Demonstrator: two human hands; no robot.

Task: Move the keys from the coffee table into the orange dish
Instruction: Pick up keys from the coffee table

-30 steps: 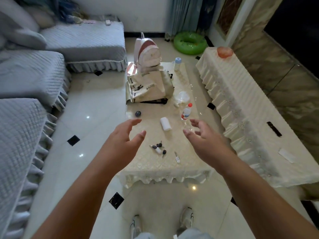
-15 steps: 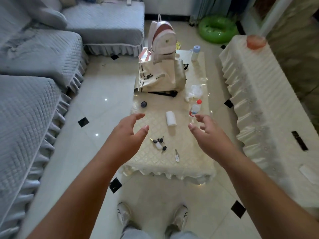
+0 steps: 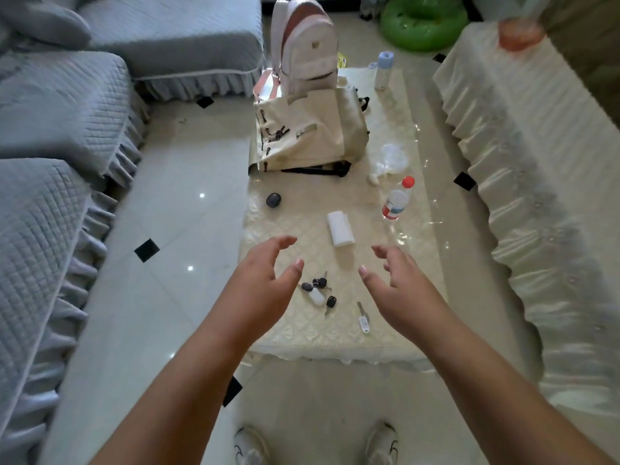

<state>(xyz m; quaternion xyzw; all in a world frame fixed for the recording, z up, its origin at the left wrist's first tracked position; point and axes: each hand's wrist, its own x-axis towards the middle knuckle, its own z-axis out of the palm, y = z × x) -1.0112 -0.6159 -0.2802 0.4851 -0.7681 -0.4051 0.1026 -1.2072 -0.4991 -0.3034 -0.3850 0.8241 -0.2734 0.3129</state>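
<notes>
A bunch of black-headed keys with a white fob (image 3: 317, 293) lies near the front of the cream-covered coffee table (image 3: 396, 330). A single key with a white tag (image 3: 363, 317) lies just to its right. My left hand (image 3: 265, 290) hovers open just left of the bunch, fingers spread. My right hand (image 3: 399, 290) hovers open to the right of both keys. Neither hand touches them. The orange dish (image 3: 518, 35) sits, blurred, at the far end of the long cloth-covered cabinet on the right.
On the coffee table stand a white backpack (image 3: 303, 45), a cream bag (image 3: 308, 132), a red-capped bottle (image 3: 397, 201), a white roll (image 3: 340, 228), a small dark object (image 3: 274, 199) and a blue-capped bottle (image 3: 383, 70). Grey sofas line the left. A green swim ring (image 3: 422, 23) lies on the floor.
The view has moved closer to the table and tilted down. Both hands have stayed open and now hover lower, on either side of the keys.
</notes>
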